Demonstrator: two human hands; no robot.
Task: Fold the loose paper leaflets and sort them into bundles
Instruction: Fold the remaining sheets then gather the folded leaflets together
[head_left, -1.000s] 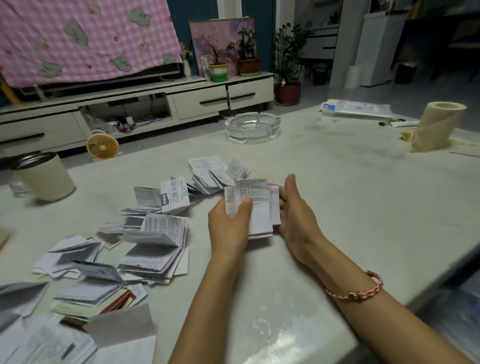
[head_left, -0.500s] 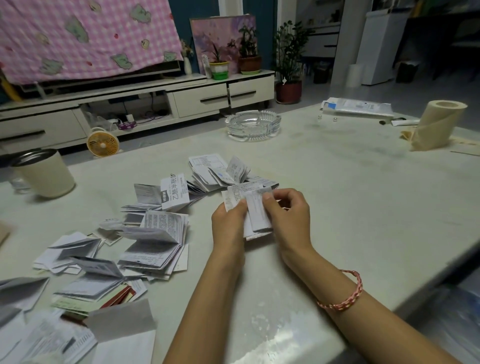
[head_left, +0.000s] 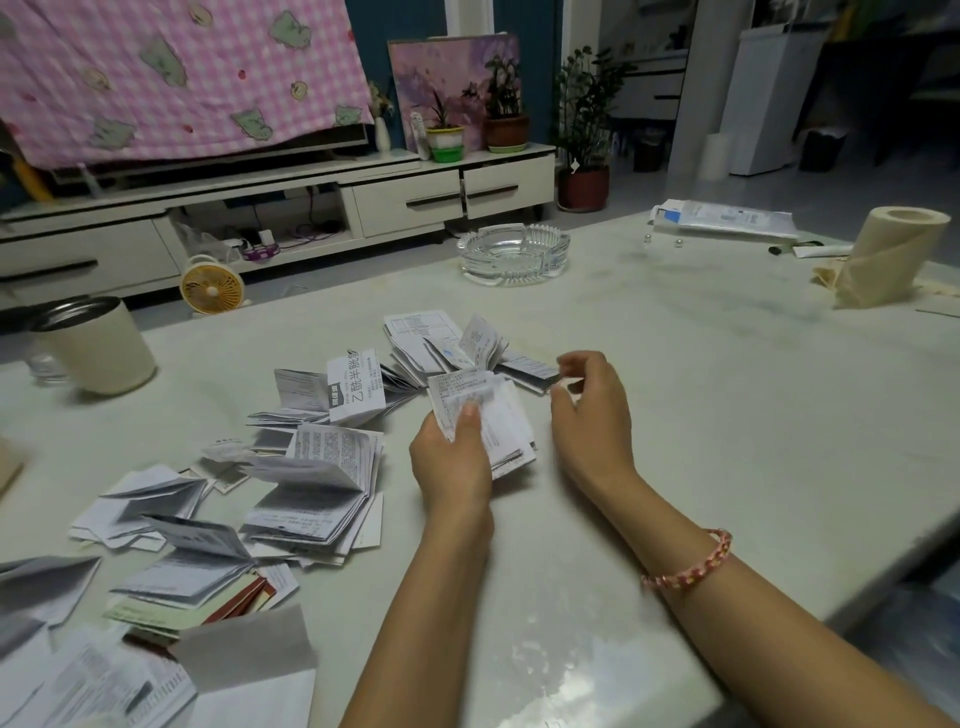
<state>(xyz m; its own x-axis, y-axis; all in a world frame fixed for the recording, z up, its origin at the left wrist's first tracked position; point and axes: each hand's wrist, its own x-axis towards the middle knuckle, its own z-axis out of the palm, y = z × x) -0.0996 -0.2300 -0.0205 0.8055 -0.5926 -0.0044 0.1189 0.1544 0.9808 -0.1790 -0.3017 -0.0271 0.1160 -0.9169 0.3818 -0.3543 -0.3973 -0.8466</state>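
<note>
My left hand (head_left: 454, 457) grips a small stack of folded white leaflets (head_left: 493, 415) just above the table, thumb pressed on the top sheet. My right hand (head_left: 592, 410) hovers a little to the right of the stack, fingers loosely curled and holding nothing. Behind the stack lies a fanned bundle of folded leaflets (head_left: 441, 343). A leaflet with large black print (head_left: 358, 384) stands to the left. More folded and loose leaflets (head_left: 311, 483) spread across the table's left side down to the near left corner.
A glass ashtray (head_left: 511, 254) sits at the table's middle back. A cream cup (head_left: 96, 345) stands far left. A tissue roll (head_left: 891, 254) and a flat packet (head_left: 727, 218) lie at the back right. The pale table (head_left: 727, 415) edge runs along the right.
My right hand has let go of the stack and drawn away to the right. My left hand keeps the leaflets, now tilted slightly left.
</note>
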